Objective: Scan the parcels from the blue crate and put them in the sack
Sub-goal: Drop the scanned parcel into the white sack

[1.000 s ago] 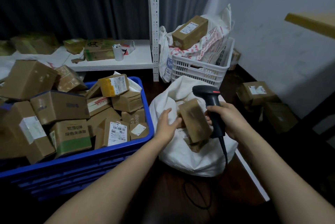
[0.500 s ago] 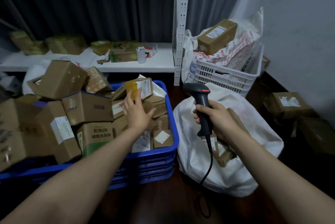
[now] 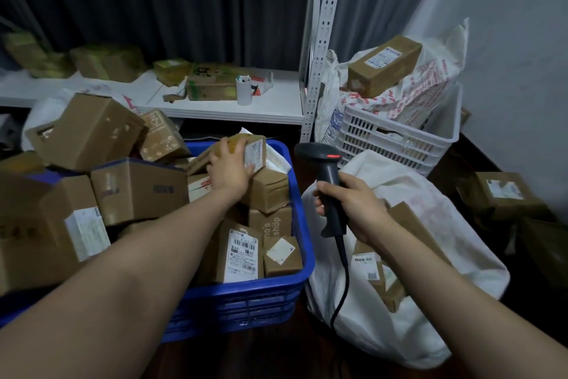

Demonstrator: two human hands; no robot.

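left hand [image 3: 229, 169] grasps one yellow-taped parcel [image 3: 256, 153], fingers over its top; underside hidden. below and left of that grip, one blue crate [image 3: 246, 302] heaped with cartons [image 3: 138, 191], too jumbled to count, its left end cut off. right hand [image 3: 356, 203] clenched round one barcode scanner [image 3: 325, 176]. under that grip, one white sack [image 3: 415, 332]; two sacked parcels [image 3: 412, 222] show, partly behind the forearm.

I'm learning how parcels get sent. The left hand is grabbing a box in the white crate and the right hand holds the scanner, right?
Not quite. The head view shows the left hand gripping a box in the blue crate, not a white one; the right hand holds the scanner.
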